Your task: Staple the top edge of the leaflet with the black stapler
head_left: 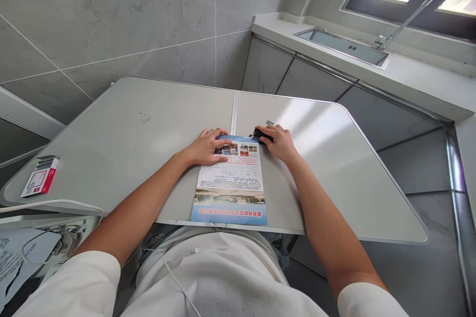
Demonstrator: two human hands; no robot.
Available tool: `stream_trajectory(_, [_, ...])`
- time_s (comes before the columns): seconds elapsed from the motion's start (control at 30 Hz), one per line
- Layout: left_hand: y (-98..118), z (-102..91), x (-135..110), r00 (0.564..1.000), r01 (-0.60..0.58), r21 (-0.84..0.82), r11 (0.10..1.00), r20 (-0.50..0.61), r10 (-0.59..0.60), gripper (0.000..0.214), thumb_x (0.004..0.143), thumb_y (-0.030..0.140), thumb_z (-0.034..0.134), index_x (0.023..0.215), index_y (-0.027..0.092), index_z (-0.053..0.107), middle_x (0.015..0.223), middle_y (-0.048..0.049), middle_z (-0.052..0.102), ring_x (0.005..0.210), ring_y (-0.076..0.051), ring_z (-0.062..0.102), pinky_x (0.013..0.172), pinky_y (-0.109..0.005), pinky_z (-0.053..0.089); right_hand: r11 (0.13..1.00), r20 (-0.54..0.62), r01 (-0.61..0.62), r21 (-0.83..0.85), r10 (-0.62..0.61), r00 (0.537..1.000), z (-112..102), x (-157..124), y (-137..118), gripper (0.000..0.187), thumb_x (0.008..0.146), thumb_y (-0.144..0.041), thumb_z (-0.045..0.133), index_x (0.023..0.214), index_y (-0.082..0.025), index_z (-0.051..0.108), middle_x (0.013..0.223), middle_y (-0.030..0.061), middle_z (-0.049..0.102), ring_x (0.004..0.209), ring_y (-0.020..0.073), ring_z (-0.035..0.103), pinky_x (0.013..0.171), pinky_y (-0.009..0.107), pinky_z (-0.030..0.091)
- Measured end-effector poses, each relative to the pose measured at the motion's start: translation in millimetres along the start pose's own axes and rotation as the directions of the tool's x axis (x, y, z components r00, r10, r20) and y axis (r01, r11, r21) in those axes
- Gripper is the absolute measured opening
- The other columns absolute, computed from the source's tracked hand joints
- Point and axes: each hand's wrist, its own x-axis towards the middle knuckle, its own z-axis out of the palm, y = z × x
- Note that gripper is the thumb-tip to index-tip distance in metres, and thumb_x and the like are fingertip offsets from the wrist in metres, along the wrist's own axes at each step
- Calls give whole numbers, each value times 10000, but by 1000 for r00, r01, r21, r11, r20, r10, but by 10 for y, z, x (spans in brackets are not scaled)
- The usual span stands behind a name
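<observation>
A printed flyer (230, 178) with a blue border, small photos and upside-down Chinese text lies on the table in front of me. My left hand (210, 147) rests on its far left part, palm down with the fingers spread over the photos. At the far right corner of the flyer, my right hand (278, 141) is wrapped round a small black stapler (260, 134). The stapler's front end meets the flyer's edge; the hand hides the rest of it. Just beyond the right hand lies a short grey strip that looks like staples (269, 122).
The light folding table (156, 114) has a seam down its middle. A red and white box (40, 176) lies near its left edge, beside a white cable (55, 202). A counter (416, 67) with a sink (342, 47) and faucet (412, 7) stands at the back right.
</observation>
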Motion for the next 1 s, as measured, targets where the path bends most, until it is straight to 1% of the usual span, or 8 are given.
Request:
stream_trajectory(0.3, [-12, 14, 1, 1000, -2, 12, 1000, -3, 2, 549, 894, 564, 732, 1407, 378, 679, 1530, -94, 492, 1371, -363, 504, 1258, -633, 254, 997, -14, -19, 80, 20, 1000, -10, -2, -15, 426, 994, -282, 502, 1363, -398, 681, 1165, 62, 747, 1115, 339, 599, 964, 545, 402])
stream_trajectory(0.6, [-18, 17, 7, 1000, -9, 37, 999, 3, 9, 554, 901, 586, 718, 1407, 364, 677, 1529, -100, 490, 1365, -357, 511, 1255, -629, 261, 1000, 2, -5, 15, 5, 1000, -22, -4, -30, 416, 1011, -285, 488, 1365, -402, 671, 1176, 68, 745, 1104, 330, 602, 953, 527, 398])
stream_trajectory(0.7, [-18, 15, 8, 1000, -14, 43, 999, 7, 14, 556, 906, 579, 716, 1407, 342, 678, 1531, -109, 487, 1369, -357, 512, 1252, -623, 269, 1000, 10, -14, 12, 14, 1000, -31, -4, -44, 426, 1008, -274, 486, 1366, -408, 675, 1170, 72, 741, 1112, 334, 596, 955, 529, 388])
stream_trajectory(1.0, [-16, 11, 6, 1000, -16, 43, 999, 8, 16, 545, 920, 578, 705, 1410, 342, 672, 1533, -112, 488, 1367, -361, 511, 1248, -622, 269, 1000, 34, -23, 22, 22, 999, -46, -3, -55, 413, 1021, -284, 468, 1370, -381, 665, 1166, 78, 730, 1126, 324, 576, 970, 504, 356])
